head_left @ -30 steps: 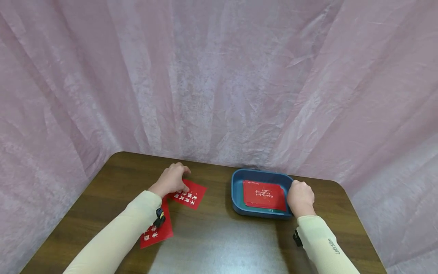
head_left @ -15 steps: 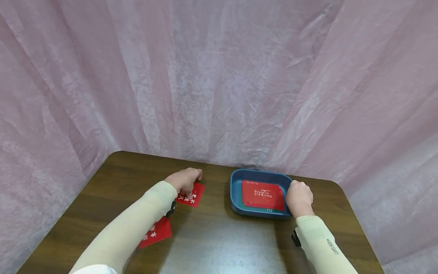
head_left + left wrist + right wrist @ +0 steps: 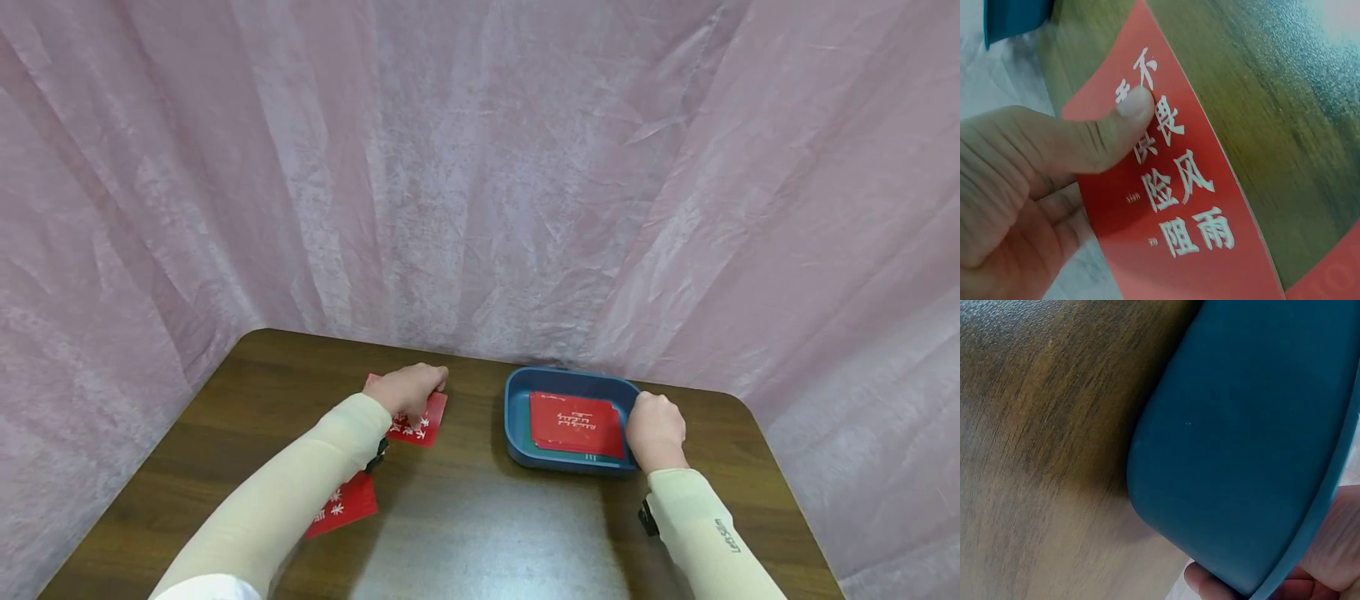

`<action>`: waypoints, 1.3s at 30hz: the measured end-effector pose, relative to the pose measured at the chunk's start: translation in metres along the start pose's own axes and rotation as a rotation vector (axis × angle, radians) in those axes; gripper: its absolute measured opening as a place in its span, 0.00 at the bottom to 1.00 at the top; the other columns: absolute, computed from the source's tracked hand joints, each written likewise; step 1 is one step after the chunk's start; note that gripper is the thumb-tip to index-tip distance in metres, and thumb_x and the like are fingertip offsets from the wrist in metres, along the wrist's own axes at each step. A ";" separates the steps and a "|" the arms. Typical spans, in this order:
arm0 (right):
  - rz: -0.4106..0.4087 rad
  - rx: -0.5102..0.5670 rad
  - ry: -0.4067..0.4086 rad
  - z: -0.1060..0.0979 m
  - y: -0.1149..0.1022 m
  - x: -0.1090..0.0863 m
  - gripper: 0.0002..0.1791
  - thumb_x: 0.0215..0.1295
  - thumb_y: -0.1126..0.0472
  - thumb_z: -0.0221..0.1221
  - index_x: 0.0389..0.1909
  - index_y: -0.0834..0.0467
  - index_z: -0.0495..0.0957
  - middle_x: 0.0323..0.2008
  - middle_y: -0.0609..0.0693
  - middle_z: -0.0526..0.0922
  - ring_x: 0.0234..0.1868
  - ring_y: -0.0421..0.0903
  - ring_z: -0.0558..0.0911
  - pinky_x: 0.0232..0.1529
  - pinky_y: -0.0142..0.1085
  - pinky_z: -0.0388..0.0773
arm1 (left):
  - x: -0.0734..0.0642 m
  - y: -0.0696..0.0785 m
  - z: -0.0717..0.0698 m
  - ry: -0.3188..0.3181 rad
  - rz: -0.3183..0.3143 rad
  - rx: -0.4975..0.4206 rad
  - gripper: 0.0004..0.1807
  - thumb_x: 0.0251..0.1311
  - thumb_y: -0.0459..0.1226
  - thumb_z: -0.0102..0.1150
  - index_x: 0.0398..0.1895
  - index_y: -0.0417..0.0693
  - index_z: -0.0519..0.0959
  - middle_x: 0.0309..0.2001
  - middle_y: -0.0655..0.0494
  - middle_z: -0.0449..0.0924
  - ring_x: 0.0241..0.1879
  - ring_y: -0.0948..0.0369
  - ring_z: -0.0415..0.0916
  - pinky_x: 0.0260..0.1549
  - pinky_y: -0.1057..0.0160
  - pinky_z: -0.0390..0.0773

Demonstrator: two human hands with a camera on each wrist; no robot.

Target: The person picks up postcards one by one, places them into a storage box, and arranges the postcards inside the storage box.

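Note:
My left hand (image 3: 408,390) pinches a red card (image 3: 1229,269) printed with white Chinese characters. In the left wrist view the thumb presses on its printed face while the fingers are tucked behind, and the card bends slightly. Closer to me lies another red card (image 3: 354,502), partly covered by the left forearm. At the right, my right hand (image 3: 656,429) grips the end wall of a blue plastic box (image 3: 513,440); the right wrist view shows fingers (image 3: 1207,584) curled around its rim. Inside the box rests a loose stack of red cards (image 3: 576,423) with pale lettering.
The brown wooden table (image 3: 480,533) has rounded far corners. A pink curtain (image 3: 480,183) hangs right behind its far edge and along both sides. The box stands near that far edge, to the right of the left hand.
My left hand has moved right across the upper card and now pinches it, with the card raised and tilted a little. The right hand stays on the box.

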State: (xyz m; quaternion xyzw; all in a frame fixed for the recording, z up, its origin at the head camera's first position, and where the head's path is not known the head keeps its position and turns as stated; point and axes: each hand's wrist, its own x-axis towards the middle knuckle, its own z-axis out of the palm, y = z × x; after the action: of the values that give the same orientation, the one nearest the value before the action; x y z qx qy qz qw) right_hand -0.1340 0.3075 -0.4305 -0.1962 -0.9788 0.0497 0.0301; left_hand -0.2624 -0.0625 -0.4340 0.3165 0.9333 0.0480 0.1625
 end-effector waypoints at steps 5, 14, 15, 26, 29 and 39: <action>-0.007 0.011 0.002 0.000 -0.002 -0.001 0.13 0.60 0.66 0.50 0.38 0.71 0.78 0.35 0.72 0.81 0.30 0.65 0.80 0.20 0.54 0.76 | -0.002 0.006 -0.002 -0.004 0.065 0.127 0.46 0.29 0.31 0.78 0.58 0.68 0.70 0.48 0.56 0.74 0.46 0.59 0.70 0.41 0.57 0.78; -0.012 0.007 0.000 0.001 -0.003 0.000 0.13 0.59 0.66 0.52 0.37 0.71 0.78 0.34 0.71 0.81 0.28 0.64 0.80 0.18 0.52 0.76 | -0.004 -0.002 -0.013 0.140 0.098 0.227 0.19 0.30 0.38 0.79 0.30 0.53 0.81 0.31 0.61 0.79 0.33 0.62 0.75 0.35 0.62 0.76; -0.012 0.004 -0.002 0.001 -0.003 0.000 0.12 0.59 0.65 0.53 0.37 0.71 0.78 0.34 0.71 0.81 0.27 0.63 0.80 0.17 0.51 0.75 | -0.005 -0.003 -0.016 0.159 0.106 0.219 0.17 0.32 0.39 0.78 0.29 0.53 0.81 0.29 0.61 0.79 0.32 0.62 0.75 0.34 0.62 0.76; -0.003 0.003 0.004 -0.002 0.000 0.003 0.12 0.60 0.66 0.51 0.37 0.71 0.78 0.34 0.71 0.81 0.28 0.64 0.80 0.16 0.52 0.75 | -0.013 0.001 -0.055 0.259 0.073 -0.006 0.07 0.51 0.43 0.68 0.34 0.56 0.84 0.37 0.62 0.82 0.41 0.62 0.77 0.42 0.61 0.77; -0.007 0.003 -0.012 -0.002 0.000 0.002 0.12 0.59 0.66 0.52 0.37 0.71 0.78 0.34 0.71 0.81 0.28 0.63 0.80 0.16 0.51 0.75 | -0.016 0.006 -0.062 0.292 0.053 -0.106 0.05 0.52 0.44 0.67 0.32 0.59 0.83 0.35 0.63 0.81 0.38 0.64 0.75 0.38 0.63 0.77; -0.007 -0.012 -0.030 0.000 0.000 0.001 0.12 0.60 0.66 0.52 0.37 0.71 0.77 0.34 0.71 0.81 0.28 0.63 0.80 0.16 0.51 0.75 | -0.028 0.026 -0.081 0.390 0.070 -0.377 0.07 0.47 0.39 0.70 0.24 0.53 0.79 0.24 0.61 0.79 0.26 0.64 0.73 0.27 0.66 0.73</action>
State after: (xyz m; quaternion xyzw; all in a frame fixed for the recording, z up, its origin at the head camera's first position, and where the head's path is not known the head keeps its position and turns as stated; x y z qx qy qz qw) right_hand -0.1346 0.3075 -0.4309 -0.1922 -0.9801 0.0468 0.0146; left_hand -0.2532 -0.0580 -0.3452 0.2973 0.9101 0.2866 0.0339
